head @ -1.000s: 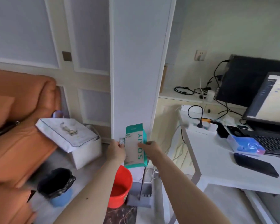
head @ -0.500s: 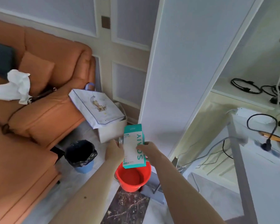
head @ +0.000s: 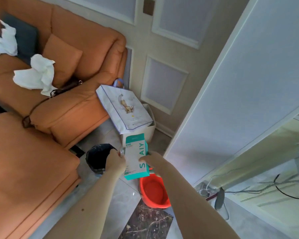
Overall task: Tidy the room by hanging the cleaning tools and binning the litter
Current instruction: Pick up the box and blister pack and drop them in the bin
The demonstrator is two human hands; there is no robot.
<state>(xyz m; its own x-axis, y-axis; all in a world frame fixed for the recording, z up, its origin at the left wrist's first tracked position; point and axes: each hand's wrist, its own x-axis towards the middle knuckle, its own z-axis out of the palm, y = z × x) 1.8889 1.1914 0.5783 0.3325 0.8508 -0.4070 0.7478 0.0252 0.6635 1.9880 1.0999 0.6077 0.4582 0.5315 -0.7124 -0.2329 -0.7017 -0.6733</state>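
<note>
Box point(head: 135, 156) lettering: teal "S…AIY" along its white face, middle letters hidden by a thumb
Small print: too small to read

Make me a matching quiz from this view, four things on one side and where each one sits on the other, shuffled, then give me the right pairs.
Things:
1. teal and white box
2. orange bucket
3. black-lined bin
4. white crumpled cloth

Places:
A. on the orange sofa seat
B. on the floor beside the sofa's front corner
C. held between the left hand and right hand
D. on the floor below the right forearm

Pairs: 1-C, 2-D, 3-B, 4-A
</note>
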